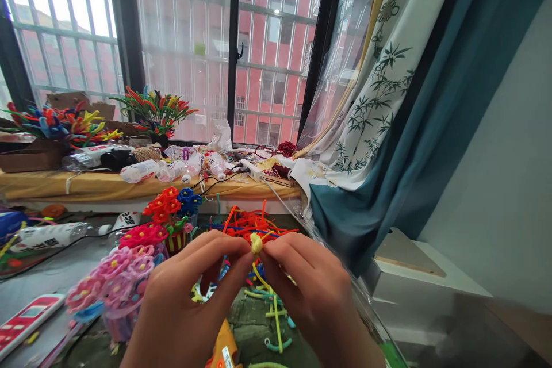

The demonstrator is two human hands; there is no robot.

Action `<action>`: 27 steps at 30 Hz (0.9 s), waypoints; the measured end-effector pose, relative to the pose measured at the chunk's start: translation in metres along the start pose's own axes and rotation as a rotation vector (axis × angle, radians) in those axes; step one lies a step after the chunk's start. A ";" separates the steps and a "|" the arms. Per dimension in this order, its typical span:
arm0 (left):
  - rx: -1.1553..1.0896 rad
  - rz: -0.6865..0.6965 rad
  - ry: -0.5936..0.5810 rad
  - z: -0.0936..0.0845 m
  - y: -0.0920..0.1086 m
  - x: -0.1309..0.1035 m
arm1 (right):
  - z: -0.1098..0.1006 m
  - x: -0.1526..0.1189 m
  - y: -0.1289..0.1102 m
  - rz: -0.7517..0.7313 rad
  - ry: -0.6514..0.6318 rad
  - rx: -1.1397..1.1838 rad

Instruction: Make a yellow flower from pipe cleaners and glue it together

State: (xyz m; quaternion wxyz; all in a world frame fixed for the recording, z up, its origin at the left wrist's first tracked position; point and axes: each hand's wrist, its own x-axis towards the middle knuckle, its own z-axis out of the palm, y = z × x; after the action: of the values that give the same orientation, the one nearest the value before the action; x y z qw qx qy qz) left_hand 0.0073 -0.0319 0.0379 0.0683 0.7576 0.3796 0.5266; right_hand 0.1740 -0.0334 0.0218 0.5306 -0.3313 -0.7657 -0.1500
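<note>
A small yellow pipe cleaner bundle (256, 242) is pinched between my two hands at the centre of the head view. My left hand (194, 293) grips it from the left with thumb and forefinger. From the other side, the thumb and forefinger of my right hand (308, 287) close on it too. A yellow pipe cleaner stem (276, 316) hangs below, between the hands; its top end is partly hidden by the fingers. Just behind my fingertips lies a pile of red pipe cleaners (248, 221).
Pink pipe cleaner flowers (116, 279) stand at the left, with red flowers (163, 204) and blue flowers (188, 201) behind. Plastic bottles (140, 171) lie along the windowsill. An orange tool (224, 345) is below my hands. A teal curtain (401, 184) hangs right.
</note>
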 end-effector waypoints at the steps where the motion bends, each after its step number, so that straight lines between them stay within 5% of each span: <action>1: 0.016 0.013 0.010 -0.001 0.000 0.000 | 0.000 0.000 0.000 0.007 0.001 0.010; 13: 0.092 0.115 0.049 0.002 -0.002 -0.001 | -0.004 0.001 0.000 0.354 -0.149 0.379; 27: 0.050 0.093 0.044 0.004 -0.001 -0.001 | -0.003 0.003 -0.001 0.308 -0.092 0.394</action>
State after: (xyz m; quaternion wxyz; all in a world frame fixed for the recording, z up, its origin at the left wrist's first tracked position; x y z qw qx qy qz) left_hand 0.0101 -0.0311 0.0349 0.0164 0.7640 0.3585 0.5362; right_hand 0.1748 -0.0346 0.0256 0.5661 -0.3408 -0.7439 0.1002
